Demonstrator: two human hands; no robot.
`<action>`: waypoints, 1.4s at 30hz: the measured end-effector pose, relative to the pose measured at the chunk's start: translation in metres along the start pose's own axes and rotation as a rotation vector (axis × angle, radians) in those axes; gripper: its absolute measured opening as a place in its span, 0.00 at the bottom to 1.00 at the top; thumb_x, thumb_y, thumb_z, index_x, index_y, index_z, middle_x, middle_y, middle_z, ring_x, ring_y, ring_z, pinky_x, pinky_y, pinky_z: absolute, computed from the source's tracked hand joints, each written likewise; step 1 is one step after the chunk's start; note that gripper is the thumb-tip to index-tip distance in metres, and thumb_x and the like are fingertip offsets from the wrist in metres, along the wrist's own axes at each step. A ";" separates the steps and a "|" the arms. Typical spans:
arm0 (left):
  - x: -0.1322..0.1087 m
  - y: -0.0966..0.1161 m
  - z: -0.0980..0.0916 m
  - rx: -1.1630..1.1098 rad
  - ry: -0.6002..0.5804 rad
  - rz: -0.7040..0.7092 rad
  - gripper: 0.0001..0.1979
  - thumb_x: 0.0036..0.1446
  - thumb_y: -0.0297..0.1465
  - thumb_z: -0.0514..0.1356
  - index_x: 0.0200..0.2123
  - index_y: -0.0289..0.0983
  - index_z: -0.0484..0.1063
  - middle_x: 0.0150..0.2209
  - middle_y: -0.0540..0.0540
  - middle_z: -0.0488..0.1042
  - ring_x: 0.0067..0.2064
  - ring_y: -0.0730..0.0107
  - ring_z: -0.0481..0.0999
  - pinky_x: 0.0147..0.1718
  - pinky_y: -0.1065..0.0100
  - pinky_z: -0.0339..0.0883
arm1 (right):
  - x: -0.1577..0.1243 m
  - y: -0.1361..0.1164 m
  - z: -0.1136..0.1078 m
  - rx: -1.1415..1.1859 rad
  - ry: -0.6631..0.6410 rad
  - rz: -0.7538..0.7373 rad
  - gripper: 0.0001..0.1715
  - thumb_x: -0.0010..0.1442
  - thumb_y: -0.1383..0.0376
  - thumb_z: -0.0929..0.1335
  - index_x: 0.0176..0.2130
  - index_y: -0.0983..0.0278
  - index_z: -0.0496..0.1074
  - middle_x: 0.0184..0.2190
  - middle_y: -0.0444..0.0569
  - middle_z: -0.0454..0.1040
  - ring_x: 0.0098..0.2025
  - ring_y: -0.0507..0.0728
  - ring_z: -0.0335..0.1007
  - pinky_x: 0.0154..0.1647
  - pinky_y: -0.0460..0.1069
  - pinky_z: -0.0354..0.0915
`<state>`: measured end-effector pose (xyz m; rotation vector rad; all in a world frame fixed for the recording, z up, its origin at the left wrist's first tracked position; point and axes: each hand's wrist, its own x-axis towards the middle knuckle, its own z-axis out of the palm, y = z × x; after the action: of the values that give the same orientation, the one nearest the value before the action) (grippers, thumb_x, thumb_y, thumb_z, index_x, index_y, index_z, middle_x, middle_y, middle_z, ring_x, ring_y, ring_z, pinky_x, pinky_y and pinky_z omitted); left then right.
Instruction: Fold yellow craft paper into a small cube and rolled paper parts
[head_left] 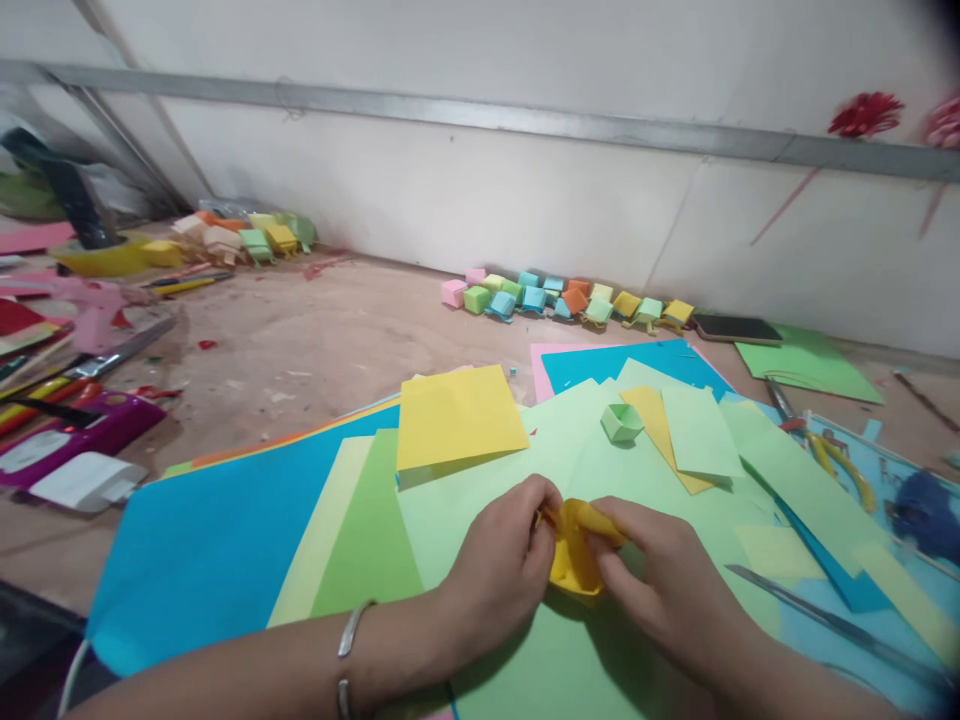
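Both hands pinch a small folded piece of yellow paper (576, 565), shaped like an open box or cup, just over the light green sheets. My left hand (510, 550), with a silver bracelet (349, 630) at its wrist, grips the left edge. On the opposite side, my right hand (664, 570) has thumb and fingers closed on the rim. Beyond the hands sits a small light green paper box (622, 423). A stack of square yellow paper (459, 420) lies behind my left hand. Some fingertips are hidden by the folds.
Colored sheets (225, 540) spread beneath the work. Tweezers (832, 620) and yellow-handled pliers (840, 465) lie at right. Several small folded paper figures (532, 298) line the wall, near a phone (739, 329). A pink glue gun (90, 305) and a purple device (82, 440) are at left.
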<state>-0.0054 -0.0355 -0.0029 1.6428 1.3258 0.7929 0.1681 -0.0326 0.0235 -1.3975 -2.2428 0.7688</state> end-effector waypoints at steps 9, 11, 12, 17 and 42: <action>-0.001 0.000 0.002 0.106 -0.007 0.092 0.05 0.57 0.24 0.53 0.31 0.38 0.66 0.29 0.50 0.70 0.31 0.69 0.66 0.31 0.68 0.59 | 0.001 -0.001 0.001 0.049 -0.019 0.039 0.05 0.58 0.70 0.62 0.32 0.61 0.65 0.27 0.44 0.73 0.27 0.53 0.66 0.29 0.47 0.62; -0.001 0.000 0.003 0.108 0.000 0.092 0.04 0.56 0.24 0.54 0.30 0.38 0.65 0.29 0.50 0.70 0.31 0.69 0.67 0.31 0.68 0.60 | 0.002 -0.002 0.001 0.062 -0.032 0.033 0.06 0.58 0.70 0.62 0.32 0.61 0.67 0.28 0.44 0.73 0.28 0.53 0.68 0.29 0.47 0.63; -0.001 0.001 0.003 0.106 0.003 0.086 0.04 0.55 0.24 0.54 0.30 0.38 0.65 0.29 0.50 0.70 0.31 0.69 0.66 0.31 0.68 0.60 | 0.002 -0.003 0.000 0.077 -0.031 0.026 0.07 0.58 0.70 0.62 0.33 0.61 0.67 0.28 0.44 0.74 0.28 0.53 0.68 0.30 0.47 0.63; -0.003 0.001 0.005 0.071 0.024 0.059 0.05 0.55 0.24 0.53 0.30 0.39 0.62 0.30 0.50 0.68 0.31 0.69 0.65 0.30 0.67 0.59 | 0.001 -0.004 0.003 0.111 0.010 -0.016 0.06 0.60 0.69 0.63 0.34 0.61 0.69 0.28 0.44 0.75 0.28 0.53 0.68 0.29 0.46 0.63; 0.006 0.008 0.004 -0.809 -0.130 -0.295 0.09 0.44 0.25 0.62 0.33 0.32 0.73 0.27 0.49 0.74 0.29 0.74 0.73 0.32 0.69 0.68 | 0.010 0.004 -0.013 0.319 0.169 0.048 0.09 0.52 0.69 0.67 0.33 0.59 0.76 0.36 0.46 0.77 0.38 0.56 0.75 0.39 0.48 0.72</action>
<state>0.0030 -0.0309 0.0018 0.8226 0.9355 0.8674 0.1744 -0.0185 0.0316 -1.3108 -1.8698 0.9395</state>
